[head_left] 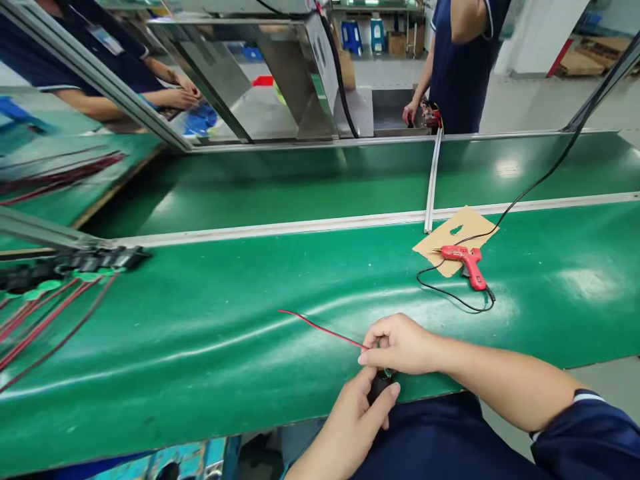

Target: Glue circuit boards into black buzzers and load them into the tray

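Note:
Close to the front edge of the green bench, my left hand (357, 413) is closed around a small black part (381, 385), mostly hidden by the fingers. A bit of green shows at the part's upper end. Just above it, my right hand (397, 343) pinches a thin red wire (325, 328) between thumb and fingers. The wire's free end stretches left over the bench. Whether the wire is joined to the black part cannot be seen. Beyond my right hand, a red glue gun (463, 259) lies on a piece of tan cardboard (435, 240).
Several black parts with red wires (95, 263) lie at the left of the green bench (225, 347). A black cord (545, 177) runs from the glue gun to the upper right. Behind a long rail and a recessed green belt (300, 187), two people handle parts.

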A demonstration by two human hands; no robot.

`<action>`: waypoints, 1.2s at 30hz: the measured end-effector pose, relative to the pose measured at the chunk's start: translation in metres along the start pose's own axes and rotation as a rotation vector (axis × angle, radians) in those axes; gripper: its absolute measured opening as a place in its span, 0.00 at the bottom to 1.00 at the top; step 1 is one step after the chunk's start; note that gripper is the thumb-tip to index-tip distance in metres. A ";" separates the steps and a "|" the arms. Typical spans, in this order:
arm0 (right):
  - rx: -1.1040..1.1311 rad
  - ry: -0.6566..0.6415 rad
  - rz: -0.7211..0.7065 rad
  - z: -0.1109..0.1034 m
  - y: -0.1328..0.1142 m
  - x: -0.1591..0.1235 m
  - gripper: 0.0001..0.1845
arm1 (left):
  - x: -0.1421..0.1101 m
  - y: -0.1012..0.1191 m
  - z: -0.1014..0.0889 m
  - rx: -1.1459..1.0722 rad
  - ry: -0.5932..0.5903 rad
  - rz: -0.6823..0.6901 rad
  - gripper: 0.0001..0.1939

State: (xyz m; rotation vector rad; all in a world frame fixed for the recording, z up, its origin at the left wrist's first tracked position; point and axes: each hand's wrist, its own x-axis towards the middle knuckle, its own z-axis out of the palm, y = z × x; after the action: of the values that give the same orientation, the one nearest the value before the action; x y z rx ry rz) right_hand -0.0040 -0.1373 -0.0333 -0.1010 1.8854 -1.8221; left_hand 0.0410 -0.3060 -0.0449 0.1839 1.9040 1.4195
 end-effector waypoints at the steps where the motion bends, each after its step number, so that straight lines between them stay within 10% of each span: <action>1: 0.075 0.031 0.004 0.001 0.000 -0.001 0.19 | -0.002 -0.002 -0.001 -0.059 0.019 0.015 0.20; 11: 0.165 0.159 -0.202 0.007 -0.007 -0.014 0.15 | -0.007 -0.022 0.007 -0.169 0.505 0.130 0.18; 22: 0.325 0.092 0.091 0.012 0.008 -0.002 0.28 | -0.008 -0.024 0.003 -0.051 0.400 0.200 0.15; 36: 0.186 -0.037 0.088 0.017 -0.025 0.010 0.24 | -0.031 -0.007 -0.013 -0.264 0.298 0.239 0.13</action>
State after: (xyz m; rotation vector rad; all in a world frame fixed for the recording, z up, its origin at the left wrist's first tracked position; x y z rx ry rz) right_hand -0.0137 -0.1590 -0.0121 0.0122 1.6598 -1.9115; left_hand 0.0567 -0.3348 -0.0355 0.0771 1.9513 1.9348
